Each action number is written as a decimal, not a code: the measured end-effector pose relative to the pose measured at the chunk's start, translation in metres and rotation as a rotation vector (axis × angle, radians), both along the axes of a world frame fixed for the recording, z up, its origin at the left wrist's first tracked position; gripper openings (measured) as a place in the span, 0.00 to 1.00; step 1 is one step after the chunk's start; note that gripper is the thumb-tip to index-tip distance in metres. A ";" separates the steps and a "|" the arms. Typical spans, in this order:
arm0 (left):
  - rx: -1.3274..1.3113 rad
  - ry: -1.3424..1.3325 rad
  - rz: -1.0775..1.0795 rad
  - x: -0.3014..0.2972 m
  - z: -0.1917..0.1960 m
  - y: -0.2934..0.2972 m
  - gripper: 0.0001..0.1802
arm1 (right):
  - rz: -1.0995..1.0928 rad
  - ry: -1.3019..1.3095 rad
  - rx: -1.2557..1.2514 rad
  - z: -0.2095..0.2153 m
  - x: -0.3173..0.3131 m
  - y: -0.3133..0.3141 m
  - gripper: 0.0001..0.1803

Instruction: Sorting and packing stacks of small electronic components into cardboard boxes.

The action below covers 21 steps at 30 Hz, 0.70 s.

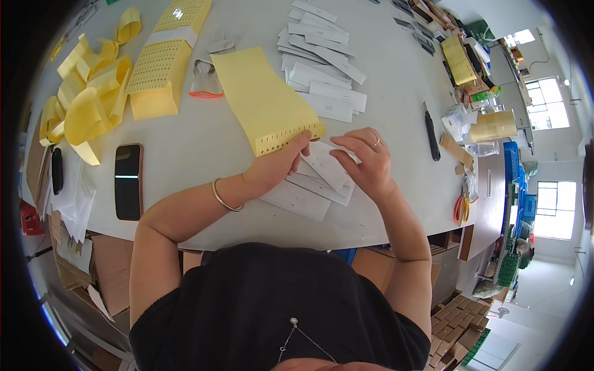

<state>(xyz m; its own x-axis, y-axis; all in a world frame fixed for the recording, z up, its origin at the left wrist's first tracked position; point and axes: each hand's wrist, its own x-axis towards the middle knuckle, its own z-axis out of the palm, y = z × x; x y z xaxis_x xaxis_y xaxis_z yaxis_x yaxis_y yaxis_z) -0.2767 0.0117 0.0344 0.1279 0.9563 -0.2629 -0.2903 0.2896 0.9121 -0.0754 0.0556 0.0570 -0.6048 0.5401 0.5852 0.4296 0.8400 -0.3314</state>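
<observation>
On the white table (204,142), near its front edge, the left hand (275,166) pinches the near end of a long yellow sheet (263,99) between thumb and fingers; that end carries rows of small dark dots, and the rest of the sheet runs away across the table. Just beside it, the right hand (365,161), a ring on one finger, has its fingertips curled down on a white card (327,166) that lies on top of a small fan of similar cards (303,195); whether it grips the card or only presses it I cannot tell. A bangle (224,196) sits on the left wrist. Farther back lies a bigger spread of white cards (322,68). To the left are a stack of yellow dotted sheets (164,59), a heap of curled yellow strips (90,93) and a dark phone (129,181) lying flat. Right of the hands rest a black pen-like tool (431,131) and, near the table's edge, orange-handled scissors (461,207).
</observation>
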 end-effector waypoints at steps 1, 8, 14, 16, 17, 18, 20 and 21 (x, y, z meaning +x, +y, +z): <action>0.003 0.002 -0.006 0.000 -0.001 -0.001 0.17 | -0.014 -0.017 0.054 0.002 -0.006 0.002 0.15; 0.009 0.078 -0.122 -0.002 -0.010 0.000 0.14 | -0.039 -0.129 0.228 -0.003 -0.018 0.004 0.11; 0.177 0.103 -0.085 -0.001 -0.015 0.001 0.11 | -0.093 -0.040 -0.219 0.007 -0.018 0.009 0.06; 0.127 0.109 -0.089 -0.004 -0.012 0.004 0.11 | -0.184 0.091 -0.386 0.005 -0.012 0.020 0.04; 0.057 0.115 -0.099 -0.007 -0.009 0.007 0.11 | -0.223 0.148 -0.420 0.002 -0.010 0.029 0.04; -0.013 0.120 -0.114 -0.008 -0.007 0.009 0.11 | -0.283 0.178 -0.386 -0.006 -0.007 0.038 0.03; -0.013 0.093 -0.056 -0.004 -0.006 0.009 0.14 | -0.283 0.081 -0.217 -0.019 -0.003 0.055 0.03; -0.015 0.065 0.002 -0.002 -0.007 0.009 0.19 | -0.282 -0.016 -0.051 -0.025 -0.002 0.062 0.04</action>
